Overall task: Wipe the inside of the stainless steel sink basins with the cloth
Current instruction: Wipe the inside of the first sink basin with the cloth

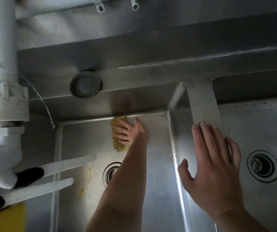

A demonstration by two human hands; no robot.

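Observation:
The stainless steel sink has two basins. In the left basin, my left hand presses a yellow cloth flat against the basin floor, close to the far wall, with fingers spread over it. My right hand rests open and flat on the divider between the basins, holding nothing. The right basin lies beyond it. My left forearm partly hides the left drain.
White pipework stands at the left, and its two white spouts reach over the left basin. A grey round plug lies on the back ledge. Yellowish specks mark the floor near the left drain. The right drain is uncovered.

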